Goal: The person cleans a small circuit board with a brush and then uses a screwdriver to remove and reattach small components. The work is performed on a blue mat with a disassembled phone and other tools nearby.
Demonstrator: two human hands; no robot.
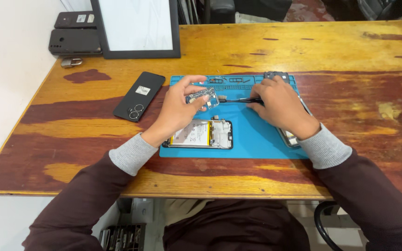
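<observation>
left hand (178,106) fingers pinching circuit board (202,97), right hand (280,104) gripping half-hidden tweezers (237,99)

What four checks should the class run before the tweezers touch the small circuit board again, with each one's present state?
1. Circuit board held in left hand: ok.
2. Tweezers gripped in right hand: ok.
3. Tweezer tips at the board's edge: cannot tell whether they touch.
4. Opened phone lies flat on the blue mat, apart from both hands: ok.
</observation>
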